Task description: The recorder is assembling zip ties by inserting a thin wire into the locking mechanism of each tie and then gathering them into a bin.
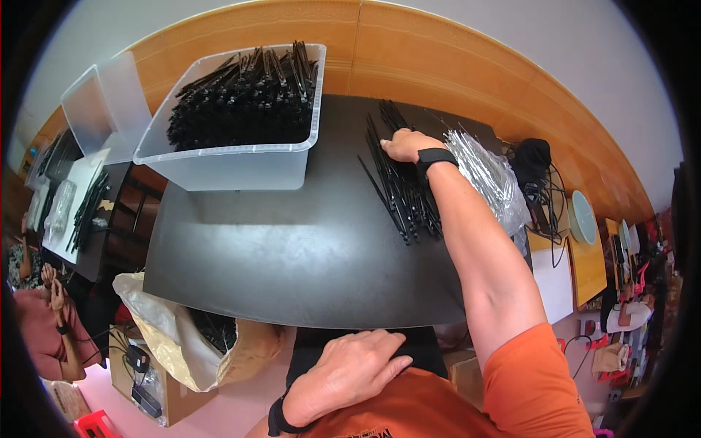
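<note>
On the far right part of the dark table [307,277], my right hand [410,144] reaches over a loose pile of thin black sticks [398,193]. Its fingers are curled down and closed on sticks at the pile's upper part; the fingertips are partly hidden. Just right of that wrist lies a clear plastic bag with a bundle of thin silvery rods [485,171]. My left hand [354,369] lies flat on my lap below the table's near edge, fingers stretched out, holding nothing.
A clear plastic bin [234,171] full of black sticks with fuzzy dark parts stands at the back left. An open sack [168,328] sits below the table's left edge. Black cables [551,197] and a pale bowl [583,217] are at right. Another person's hands [55,285] show far left.
</note>
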Demonstrator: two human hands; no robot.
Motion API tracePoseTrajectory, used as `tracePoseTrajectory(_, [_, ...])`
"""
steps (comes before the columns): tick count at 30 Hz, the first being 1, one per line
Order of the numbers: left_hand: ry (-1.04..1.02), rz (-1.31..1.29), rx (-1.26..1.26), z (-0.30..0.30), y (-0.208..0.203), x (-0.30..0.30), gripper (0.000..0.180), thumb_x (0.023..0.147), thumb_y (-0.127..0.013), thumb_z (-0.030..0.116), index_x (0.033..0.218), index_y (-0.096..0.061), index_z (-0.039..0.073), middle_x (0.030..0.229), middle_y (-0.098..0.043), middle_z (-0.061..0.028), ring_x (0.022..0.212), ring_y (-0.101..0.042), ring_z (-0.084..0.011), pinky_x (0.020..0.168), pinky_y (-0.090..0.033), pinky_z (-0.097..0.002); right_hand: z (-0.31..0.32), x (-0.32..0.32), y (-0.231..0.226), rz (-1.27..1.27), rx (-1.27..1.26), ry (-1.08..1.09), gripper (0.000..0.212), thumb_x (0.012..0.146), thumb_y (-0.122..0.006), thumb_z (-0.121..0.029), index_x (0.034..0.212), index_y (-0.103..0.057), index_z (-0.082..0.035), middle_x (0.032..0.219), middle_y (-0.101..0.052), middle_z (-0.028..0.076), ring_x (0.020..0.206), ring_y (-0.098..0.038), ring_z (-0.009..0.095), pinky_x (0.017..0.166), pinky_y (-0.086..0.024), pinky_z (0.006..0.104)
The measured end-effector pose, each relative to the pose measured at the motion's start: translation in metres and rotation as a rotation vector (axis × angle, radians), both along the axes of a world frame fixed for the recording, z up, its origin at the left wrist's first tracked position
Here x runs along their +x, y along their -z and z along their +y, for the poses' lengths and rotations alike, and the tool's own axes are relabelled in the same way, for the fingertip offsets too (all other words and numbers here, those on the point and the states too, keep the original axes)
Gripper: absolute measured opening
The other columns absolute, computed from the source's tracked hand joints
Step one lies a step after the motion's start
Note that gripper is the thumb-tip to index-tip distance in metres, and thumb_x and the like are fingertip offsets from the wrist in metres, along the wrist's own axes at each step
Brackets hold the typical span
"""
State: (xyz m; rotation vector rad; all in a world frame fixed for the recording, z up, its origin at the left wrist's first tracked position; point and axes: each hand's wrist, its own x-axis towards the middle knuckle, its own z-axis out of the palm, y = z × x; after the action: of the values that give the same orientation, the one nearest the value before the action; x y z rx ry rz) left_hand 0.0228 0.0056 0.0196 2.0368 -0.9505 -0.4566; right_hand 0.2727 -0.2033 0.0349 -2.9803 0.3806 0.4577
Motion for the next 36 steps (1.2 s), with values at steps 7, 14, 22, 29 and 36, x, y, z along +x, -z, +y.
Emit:
tracePoseTrajectory(7, [0.046,0.039,-0.037,-0.007,0.001,0.010,0.031,0.091,-0.052,0.028,0.102,-0.057,-0.001,0.088,-0.061,-0.0172,0.082,-0.059,-0.0351,0.069,-0.048,-0.0423,0.023,-0.009,-0.003,0.110,-0.017,-0.139,0.056,0.093,-0.040,-0.044,0.124,-0.052,0.001,0.130,-0.049,0.023,0.120,-0.047,0.039,0.100,-0.038,0.0453])
tracePoseTrajectory(14, [0.103,0.030,0.023,-0.011,0.003,0.000,0.030,0.090,-0.053,0.028,0.101,-0.056,0.000,0.088,-0.061,-0.0168,0.083,-0.059,-0.0359,0.070,-0.048,-0.0426,0.011,-0.027,-0.024,-0.094,0.007,-0.133,0.049,0.090,-0.047,-0.041,0.111,-0.060,0.002,0.118,-0.057,0.023,0.112,-0.055,0.036,0.092,-0.044,0.0420])
tracePoseTrajectory(22, [0.001,-0.003,-0.016,-0.002,0.011,-0.005,0.027,0.088,-0.055,0.024,0.101,-0.058,0.001,0.091,-0.062,-0.0165,0.085,-0.060,-0.0350,0.072,-0.048,-0.0421,-0.001,-0.072,-0.059,0.127,0.026,-0.315,0.051,0.086,-0.053,-0.047,0.096,-0.052,0.003,0.087,-0.060,0.012,0.072,-0.060,0.022,0.063,-0.050,0.0336])
tracePoseTrajectory(29, [-0.043,0.014,-0.048,-0.008,0.019,-0.008,0.027,0.087,-0.056,0.023,0.101,-0.059,-0.001,0.090,-0.062,-0.0184,0.083,-0.060,-0.0371,0.071,-0.048,-0.0420,-0.007,-0.092,-0.013,0.024,0.064,-0.441,0.041,0.082,-0.057,-0.028,0.062,-0.050,0.007,0.057,-0.056,0.017,0.050,-0.058,0.025,0.050,-0.049,0.0353])
tracePoseTrajectory(36, [-0.077,0.050,-0.150,-0.005,0.028,-0.011,0.022,0.088,-0.055,0.020,0.097,-0.059,0.000,0.084,-0.060,-0.0181,0.078,-0.059,-0.0366,0.068,-0.048,-0.0408,-0.014,-0.099,-0.012,-0.025,0.216,-0.256,0.031,0.080,-0.060,-0.020,0.066,-0.053,0.006,0.057,-0.058,0.014,0.049,-0.060,0.022,0.045,-0.049,0.0317])
